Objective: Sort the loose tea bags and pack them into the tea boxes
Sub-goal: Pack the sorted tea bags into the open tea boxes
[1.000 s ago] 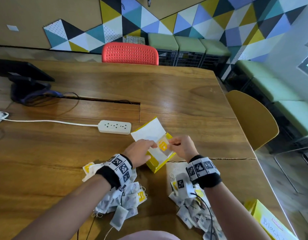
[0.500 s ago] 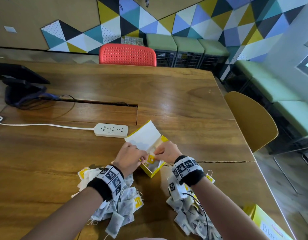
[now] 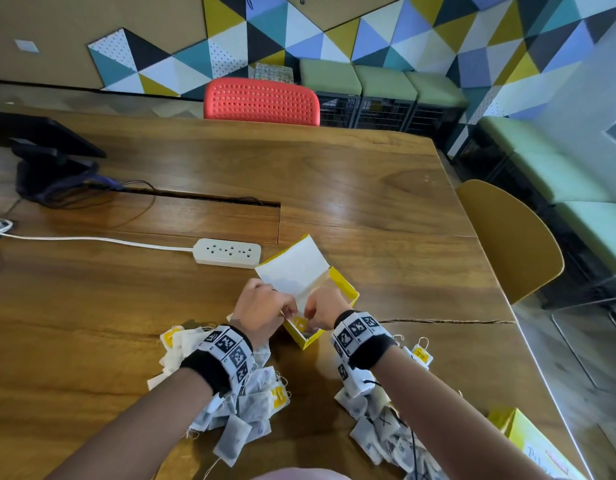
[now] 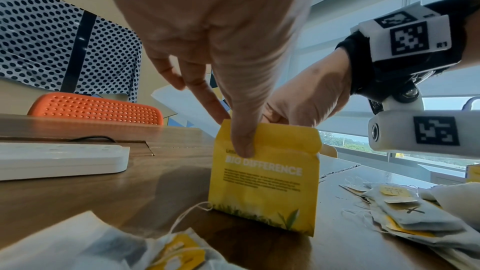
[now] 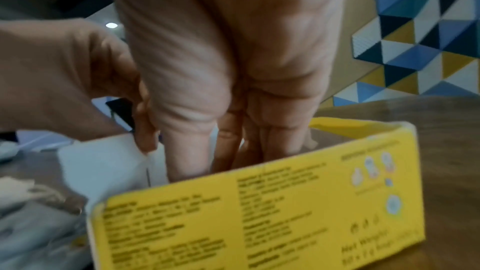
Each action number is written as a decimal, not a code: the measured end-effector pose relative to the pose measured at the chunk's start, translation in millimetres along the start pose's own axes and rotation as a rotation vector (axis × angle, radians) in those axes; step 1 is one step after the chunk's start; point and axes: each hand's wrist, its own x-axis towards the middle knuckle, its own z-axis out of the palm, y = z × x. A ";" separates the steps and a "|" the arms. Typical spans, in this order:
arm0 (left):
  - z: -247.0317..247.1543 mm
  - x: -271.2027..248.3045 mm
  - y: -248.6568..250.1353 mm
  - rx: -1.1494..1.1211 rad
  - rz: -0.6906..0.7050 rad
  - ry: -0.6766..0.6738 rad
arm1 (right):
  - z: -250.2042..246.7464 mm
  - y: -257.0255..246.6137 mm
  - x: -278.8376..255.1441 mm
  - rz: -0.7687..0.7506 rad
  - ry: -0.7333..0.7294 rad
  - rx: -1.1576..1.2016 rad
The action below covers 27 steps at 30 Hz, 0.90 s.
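1. at the table's centre, just at 12 o'clock from me, the open yellow cardboard tea box stands with its white-lined lid tipped back toward 11 o'clock.
2. compared with a second ago, both my hands have closed in over the box mouth; earlier the right hand was out at the 3 o'clock edge with a yellow tag showing in the open box.
3. my left hand pinches the near end wall, thumb pressed on the printed yellow face, fingers behind the rim.
4. my right hand has its fingers held together and dipped straight down inside the box; i cannot tell whether they hold a bag.
5. i read this as seating a bag flat, so packing is under way but far from done.
6. two heaps of loose white paper tea bags remain: one at 7 o'clock, one at 5 o'clock, soft, crumpled, with thin strings and yellow tags.
7. the brown wooden table is glossy and grained; a smooth white plastic power strip lies at 10 o'clock of the box.
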 end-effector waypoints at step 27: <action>0.4 -3.4 1.7 -0.012 -0.069 0.035 | 4.1 -9.0 2.4 -0.045 -0.016 0.021</action>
